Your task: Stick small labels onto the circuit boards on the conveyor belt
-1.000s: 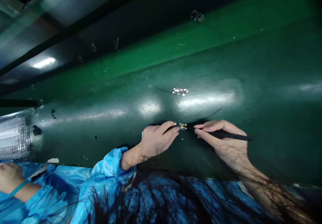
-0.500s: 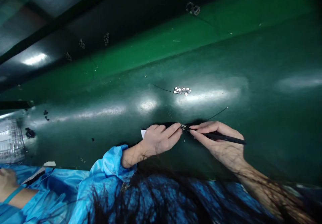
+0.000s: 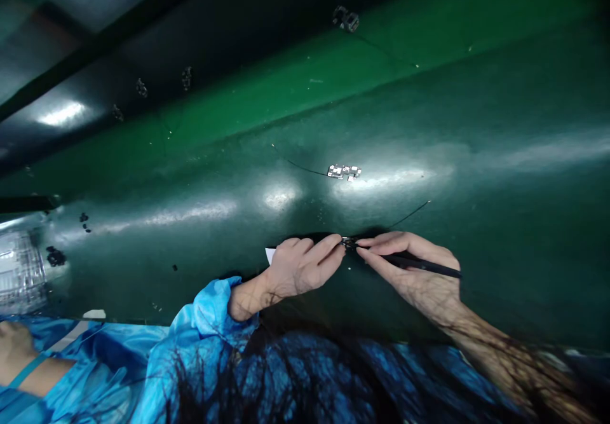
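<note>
My left hand (image 3: pixel 305 265) is closed on a small circuit board (image 3: pixel 347 241) just above the green surface. Only a metallic edge of it shows past the fingertips. In my right hand (image 3: pixel 410 271) are slim black tweezers (image 3: pixel 424 265), held like a pen, with their tip at the board. A thin black wire (image 3: pixel 410 213) stretches up and right from behind my right fingers. Beyond my hands lies another small circuit board (image 3: pixel 344 171) with a thin wire running left. A white corner (image 3: pixel 269 254) sticks out behind my left hand.
Along the back runs a brighter green strip (image 3: pixel 305 87) with more small boards, one of them wired (image 3: pixel 345 19). Small black parts (image 3: pixel 56 256) lie at left near a clear plastic container (image 3: pixel 21 271). A co-worker's hand (image 3: pixel 16 348) and blue sleeve are at lower left.
The boards and wire ends along the back strip have shifted left. My hands keep nearly the same pose, with the tweezers still at the held board. The co-worker's hand has moved slightly.
</note>
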The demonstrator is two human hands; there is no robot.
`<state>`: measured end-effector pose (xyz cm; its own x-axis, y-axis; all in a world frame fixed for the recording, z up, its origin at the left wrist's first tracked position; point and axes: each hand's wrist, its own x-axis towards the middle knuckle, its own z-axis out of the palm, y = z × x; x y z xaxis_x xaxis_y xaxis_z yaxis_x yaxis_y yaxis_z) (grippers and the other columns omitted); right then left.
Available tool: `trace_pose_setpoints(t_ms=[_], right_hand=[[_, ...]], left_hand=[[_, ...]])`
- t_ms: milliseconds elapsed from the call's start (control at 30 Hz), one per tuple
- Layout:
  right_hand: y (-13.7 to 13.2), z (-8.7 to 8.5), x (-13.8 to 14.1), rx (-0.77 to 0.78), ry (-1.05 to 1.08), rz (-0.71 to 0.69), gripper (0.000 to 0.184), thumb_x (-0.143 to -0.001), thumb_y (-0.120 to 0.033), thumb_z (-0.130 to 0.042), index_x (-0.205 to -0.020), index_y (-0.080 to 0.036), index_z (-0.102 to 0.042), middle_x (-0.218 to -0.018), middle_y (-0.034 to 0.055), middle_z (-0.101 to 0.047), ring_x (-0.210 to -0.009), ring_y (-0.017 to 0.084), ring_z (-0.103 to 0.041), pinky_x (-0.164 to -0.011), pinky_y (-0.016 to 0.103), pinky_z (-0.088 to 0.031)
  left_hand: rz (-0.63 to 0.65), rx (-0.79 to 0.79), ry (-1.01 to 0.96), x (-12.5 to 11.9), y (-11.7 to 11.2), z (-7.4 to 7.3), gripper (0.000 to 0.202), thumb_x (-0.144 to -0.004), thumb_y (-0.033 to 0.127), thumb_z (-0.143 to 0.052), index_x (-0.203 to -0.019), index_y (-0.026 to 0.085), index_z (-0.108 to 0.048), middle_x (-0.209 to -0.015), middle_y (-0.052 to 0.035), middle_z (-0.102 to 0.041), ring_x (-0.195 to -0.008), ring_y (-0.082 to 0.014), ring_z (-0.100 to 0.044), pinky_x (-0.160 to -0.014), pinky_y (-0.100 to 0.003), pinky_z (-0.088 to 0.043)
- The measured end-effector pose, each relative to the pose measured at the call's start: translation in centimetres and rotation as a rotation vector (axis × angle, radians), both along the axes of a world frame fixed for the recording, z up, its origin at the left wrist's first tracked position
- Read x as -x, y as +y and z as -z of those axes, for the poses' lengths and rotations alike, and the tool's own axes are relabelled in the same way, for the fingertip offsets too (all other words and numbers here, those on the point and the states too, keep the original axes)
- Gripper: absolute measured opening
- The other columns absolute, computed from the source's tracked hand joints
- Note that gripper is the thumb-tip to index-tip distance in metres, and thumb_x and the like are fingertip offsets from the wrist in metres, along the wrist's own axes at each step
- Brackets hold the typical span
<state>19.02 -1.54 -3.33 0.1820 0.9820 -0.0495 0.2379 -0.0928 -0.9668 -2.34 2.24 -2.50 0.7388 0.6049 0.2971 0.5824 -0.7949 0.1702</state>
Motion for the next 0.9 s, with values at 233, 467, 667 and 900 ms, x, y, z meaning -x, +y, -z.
trace_pose_setpoints(t_ms=[233,467,667,900], right_hand=[[-0.24,0.29,-0.11,-0.002,-0.015,-0.002,0.017,-0.078,-0.023,-0.089,-0.073,-0.028,-0.074,-0.079,-0.0012,-0.085,-0.071,0.02,-0.083,-0.07,0.029,-0.071],[-0.56,0.67,-0.1,0.001,-0.018,-0.02,0.017,-0.08,-0.021,-0.089,-0.075,-0.028,-0.074,-0.082,-0.0013,-0.086,-0.074,0.018,-0.083,-0.073,0.026,-0.07],[-0.61,0.59,-0.29,-0.012,-0.021,-0.026,0.017,-0.08,-0.02,-0.088,-0.075,-0.028,-0.074,-0.08,-0.0018,-0.085,-0.073,0.018,-0.083,-0.073,0.027,-0.07],[-0.41,0.32,-0.27,-0.033,-0.02,-0.038,0.016,-0.081,-0.02,-0.087,-0.075,-0.028,-0.074,-0.081,-0.0008,-0.085,-0.072,0.019,-0.082,-0.071,0.029,-0.07]], left_hand=[[0.009,0.004,0.003,0.01,0.02,-0.21,0.02,-0.098,0.017,-0.067,-0.105,0.028,-0.082,-0.112,0.0068,-0.086,-0.061,-0.0091,-0.058,-0.057,-0.026,-0.045],[0.027,0.006,0.038,0.16,-0.31,0.25,0.024,-0.096,0.016,-0.07,-0.11,0.03,-0.082,-0.116,0.0028,-0.085,-0.062,-0.0093,-0.059,-0.058,-0.028,-0.044],[0.034,0.039,0.06,0.21,-0.39,0.35,0.028,-0.095,0.015,-0.069,-0.114,0.031,-0.082,-0.118,0.0013,-0.084,-0.063,-0.0098,-0.06,-0.058,-0.028,-0.045],[0.018,0.045,0.083,0.2,-0.3,-0.03,0.029,-0.099,0.015,-0.062,-0.114,0.03,-0.081,-0.119,0.0034,-0.084,-0.064,-0.0088,-0.061,-0.061,-0.026,-0.046]])
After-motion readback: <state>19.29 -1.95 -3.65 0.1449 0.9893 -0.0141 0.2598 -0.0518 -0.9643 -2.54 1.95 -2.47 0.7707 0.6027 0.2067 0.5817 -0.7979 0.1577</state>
